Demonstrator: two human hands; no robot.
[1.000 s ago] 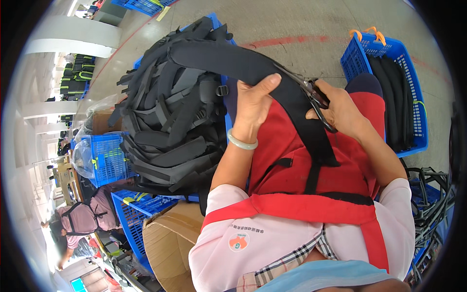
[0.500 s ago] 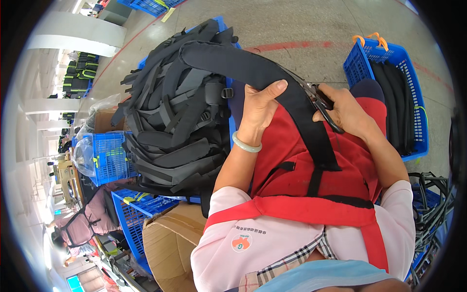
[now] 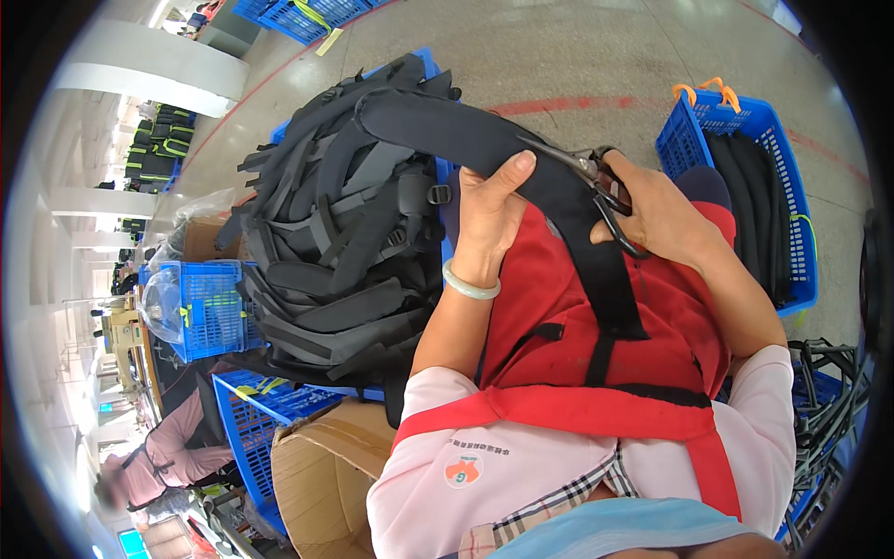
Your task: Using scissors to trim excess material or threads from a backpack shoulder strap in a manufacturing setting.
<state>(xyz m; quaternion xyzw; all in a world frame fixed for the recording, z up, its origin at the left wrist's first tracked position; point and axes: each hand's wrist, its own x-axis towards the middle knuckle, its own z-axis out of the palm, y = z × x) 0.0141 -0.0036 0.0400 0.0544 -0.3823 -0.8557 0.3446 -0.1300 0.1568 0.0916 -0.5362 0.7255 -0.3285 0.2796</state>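
A long black padded strap (image 3: pixel 438 126) curves over my lap, its rounded end lying toward the pile of dark straps on the left. My left hand (image 3: pixel 489 214) is closed on its middle, thumb on top and the other fingers underneath. In my right hand (image 3: pixel 661 210) is a pair of scissors (image 3: pixel 579 166) with dark handles. Their blades reach over the strap's far edge, just beyond my left thumb. The strap's square lower end rests on my red apron (image 3: pixel 531 307).
A heap of dark straps with buckles (image 3: pixel 345 252) fills a blue crate on my left. A blue crate (image 3: pixel 684 140) of black padded pieces stands at right. Near my left side are a cardboard box (image 3: pixel 326 466) and another blue crate (image 3: pixel 247 438). A co-worker (image 3: pixel 177 438) is farther left.
The scissors have swung from along the strap's right edge to lie across it, their blades now pointing more to the left. My left hand still grips the strap and has shifted slightly left.
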